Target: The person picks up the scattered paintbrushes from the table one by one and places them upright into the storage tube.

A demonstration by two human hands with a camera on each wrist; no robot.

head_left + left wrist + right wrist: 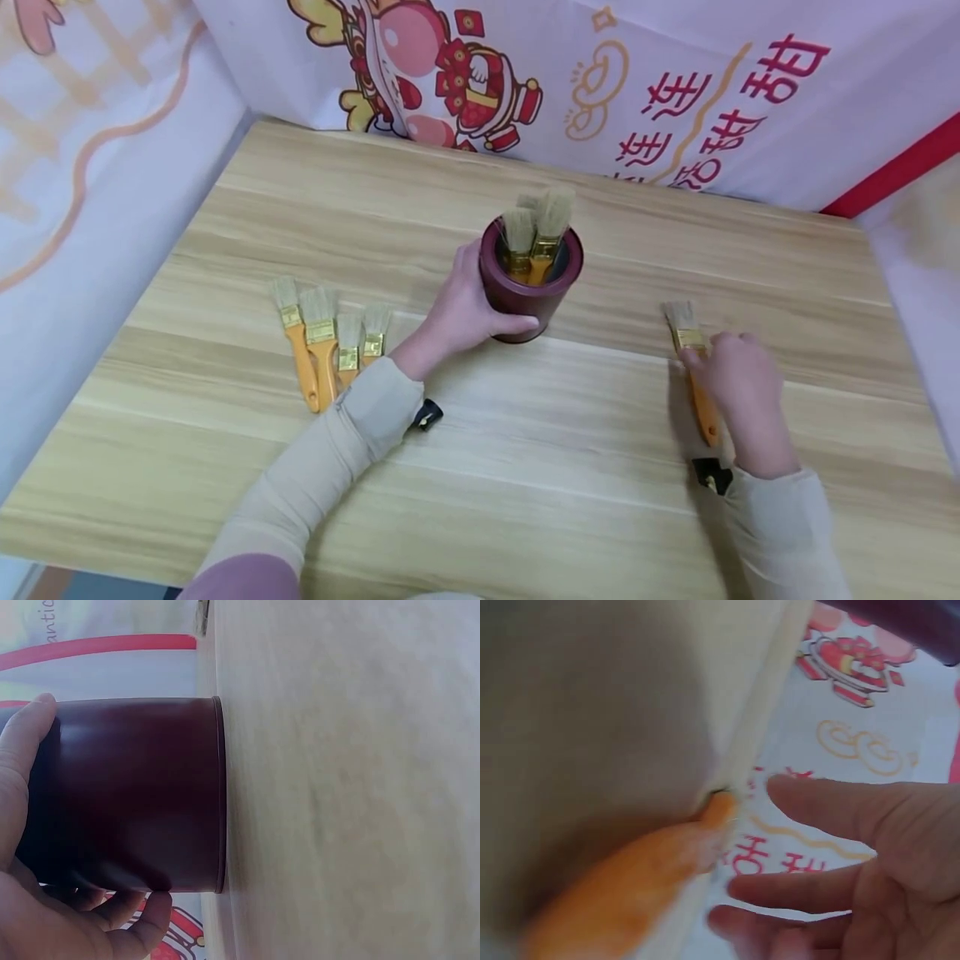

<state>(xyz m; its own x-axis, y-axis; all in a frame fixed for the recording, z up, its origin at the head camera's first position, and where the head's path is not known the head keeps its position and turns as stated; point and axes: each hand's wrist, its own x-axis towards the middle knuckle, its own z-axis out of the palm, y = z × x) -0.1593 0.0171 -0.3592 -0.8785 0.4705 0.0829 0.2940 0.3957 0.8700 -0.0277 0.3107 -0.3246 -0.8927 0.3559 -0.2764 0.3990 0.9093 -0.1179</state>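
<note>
My left hand (461, 304) grips a dark maroon can (525, 302) from its left side, thumb along the front. In the left wrist view, the fingers curl round the can's smooth wall (142, 795), and its base meets the tabletop. Paintbrushes (552, 221) with pale bristles and orange handles stand in the can, bristles up. At the right, my right hand (742, 383) hovers beside a single paintbrush (703, 408) lying on the table. The right wrist view shows the thumb and fingers spread, apart from the blurred orange handle (630, 885).
Several paintbrushes (321, 329) lie side by side left of the can, partly hidden by the left sleeve (322, 450). The wood-grain table (525, 467) ends at a printed white cloth (570, 50) at the back.
</note>
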